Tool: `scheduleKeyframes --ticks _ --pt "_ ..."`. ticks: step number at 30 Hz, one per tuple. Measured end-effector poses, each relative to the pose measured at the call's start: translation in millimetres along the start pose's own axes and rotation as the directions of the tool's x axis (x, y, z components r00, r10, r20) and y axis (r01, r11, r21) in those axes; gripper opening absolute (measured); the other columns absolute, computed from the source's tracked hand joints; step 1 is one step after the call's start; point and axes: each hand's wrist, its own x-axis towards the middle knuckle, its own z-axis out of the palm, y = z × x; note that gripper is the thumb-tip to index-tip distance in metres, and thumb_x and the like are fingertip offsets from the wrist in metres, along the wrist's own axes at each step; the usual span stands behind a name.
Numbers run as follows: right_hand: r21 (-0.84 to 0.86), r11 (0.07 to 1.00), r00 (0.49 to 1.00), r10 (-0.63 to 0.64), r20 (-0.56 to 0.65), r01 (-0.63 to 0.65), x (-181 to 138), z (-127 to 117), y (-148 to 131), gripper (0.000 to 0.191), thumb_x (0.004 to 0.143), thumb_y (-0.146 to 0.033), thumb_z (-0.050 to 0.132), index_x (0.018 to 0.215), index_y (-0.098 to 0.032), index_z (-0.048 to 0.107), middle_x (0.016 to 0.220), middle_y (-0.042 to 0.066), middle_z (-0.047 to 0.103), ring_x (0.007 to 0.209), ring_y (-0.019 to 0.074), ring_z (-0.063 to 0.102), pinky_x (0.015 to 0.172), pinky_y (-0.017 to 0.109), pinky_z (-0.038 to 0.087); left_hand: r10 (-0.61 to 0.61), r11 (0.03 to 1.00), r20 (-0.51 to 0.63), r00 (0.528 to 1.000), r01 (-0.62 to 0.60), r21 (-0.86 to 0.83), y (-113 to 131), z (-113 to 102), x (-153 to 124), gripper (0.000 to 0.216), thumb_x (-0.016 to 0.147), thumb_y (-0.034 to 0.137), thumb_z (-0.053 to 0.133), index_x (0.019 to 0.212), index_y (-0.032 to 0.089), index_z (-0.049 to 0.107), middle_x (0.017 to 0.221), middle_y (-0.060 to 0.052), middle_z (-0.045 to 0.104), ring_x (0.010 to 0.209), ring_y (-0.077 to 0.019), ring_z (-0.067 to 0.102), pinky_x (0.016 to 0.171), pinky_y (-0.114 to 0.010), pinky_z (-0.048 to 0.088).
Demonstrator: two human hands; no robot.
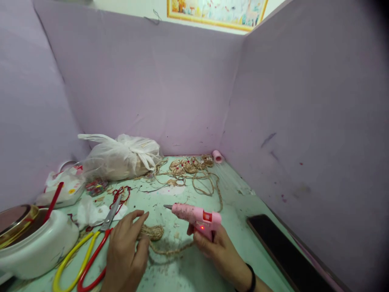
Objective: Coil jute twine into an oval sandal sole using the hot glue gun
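Left hand: left hand (126, 253) lies palm down at the near edge, fingers curled, fingertips pressing on a small coiled jute piece (152, 232); clamped on nothing, only touching it.
Right hand: right hand (219, 251) is wrapped round the grip of a pink glue gun (197, 217), its red light on, nozzle pointing left above the coil.
Jute tail: loose jute cord (170, 250) runs from the coil toward the right hand, flat on the table.
Scissors: yellow-and-red scissors (91, 249) lie just left of the left hand, blades pointing far.
Near left: white bowl (39, 249) with a red stick in it, at the table's left edge.
Near right: dark flat slab (285, 251) along the right wall.
Surface: pale green table (237, 211), smudged and littered with fibre scraps.
Middle: white tissue (88, 213) and red thread (121, 192) beyond the scissors.
Far: tied white plastic bag (121, 158) at left; tangle of jute twine (191, 170) at centre; pink roll (217, 156) in the far corner.
Walls: lilac panels (152, 85) close the left, far and right sides.
Open room: bare table lies between the glue gun and the right wall.
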Motion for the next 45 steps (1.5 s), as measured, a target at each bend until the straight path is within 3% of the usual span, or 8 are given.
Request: scheduleKeyframes --ticks 2,4,7,12,18,25,34,45 --pt "0.015 1.0 0.998 -0.009 -0.063 0.01 1 4 -2 0.04 0.075 -0.055 0.062 0.092 -0.02 0.068 0.082 0.005 0.061 0.075 0.0192 0.053 0.071 0.032 0.044 -0.143 0.973 -0.028 0.989 0.136 -0.188 23 -2 0 0.028 0.079 0.033 0.054 0.102 0.023 0.067 0.112 -0.009 0.063 0.106 -0.0281 0.057 0.092 -0.043 0.044" --pt "0.062 0.998 0.998 -0.021 -0.062 0.025 4 11 -6 0.044 0.076 -0.059 0.059 0.095 -0.02 0.067 0.086 0.006 0.063 0.081 0.0212 0.055 0.074 0.034 0.044 -0.217 0.871 0.155 0.964 0.263 -0.416 52 0 1 0.024 0.077 0.041 0.058 0.088 0.024 0.071 0.098 -0.007 0.068 0.094 -0.026 0.062 0.082 -0.035 0.05" --pt "0.209 0.978 0.999 -0.002 0.046 -0.008 13 27 -16 0.053 0.072 -0.065 0.058 0.1 -0.021 0.066 0.081 0.005 0.064 0.08 0.0218 0.059 0.073 0.034 0.047 -0.314 0.54 0.378 0.871 0.491 -0.683 89 8 5 0.046 0.065 0.051 0.069 0.099 0.021 0.067 0.093 -0.009 0.071 0.084 -0.0259 0.066 0.069 -0.032 0.054" --pt "0.229 0.963 0.989 0.124 0.086 -0.14 23 47 -24 0.068 0.072 -0.073 0.05 0.11 -0.018 0.06 0.079 0.003 0.065 0.066 0.0172 0.062 0.062 0.03 0.05 -0.472 0.225 0.483 0.738 0.63 -0.743 105 14 17 0.07 0.044 0.047 0.083 0.103 0.017 0.062 0.092 -0.01 0.072 0.086 -0.0291 0.066 0.069 -0.033 0.055" --pt "-0.407 0.876 0.962 0.271 -0.027 -0.258 33 -13 -33 0.037 0.09 -0.046 0.049 0.103 -0.015 0.064 0.093 0.004 0.068 0.077 0.0145 0.064 0.071 0.028 0.052 -0.535 0.161 0.495 0.685 0.658 -0.736 93 12 18 0.063 0.043 0.039 0.085 0.096 0.014 0.063 0.078 -0.007 0.072 0.076 -0.0256 0.067 0.064 -0.03 0.053" --pt "-0.751 0.442 0.871 0.214 -0.443 -0.491 83 -136 -37 0.029 0.09 -0.03 0.055 0.116 -0.018 0.056 0.119 0.008 0.057 0.098 0.0213 0.06 0.081 0.04 0.051 -0.552 0.128 0.473 0.687 0.63 -0.766 89 21 14 0.058 0.045 0.037 0.084 0.093 0.014 0.063 0.077 -0.007 0.07 0.075 -0.0226 0.066 0.062 -0.027 0.05" --pt "-0.856 0.058 0.847 0.193 -0.496 -0.514 108 -124 -8 0.031 0.089 -0.03 0.056 0.116 -0.015 0.055 0.118 0.01 0.057 0.098 0.0212 0.06 0.082 0.04 0.051 -0.493 0.161 0.499 0.712 0.638 -0.753 84 26 6 0.058 0.049 0.041 0.081 0.096 0.013 0.062 0.075 -0.007 0.069 0.073 -0.023 0.064 0.064 -0.029 0.047" --pt "-0.889 -0.025 0.858 0.247 -0.45 -0.458 119 -117 -2 0.03 0.089 -0.03 0.056 0.116 -0.016 0.055 0.118 0.009 0.058 0.098 0.0211 0.06 0.081 0.04 0.051 -0.458 0.16 0.508 0.73 0.63 -0.76 88 21 7 0.051 0.053 0.042 0.079 0.093 0.014 0.064 0.07 -0.005 0.066 0.069 -0.0189 0.059 0.063 -0.027 0.046"
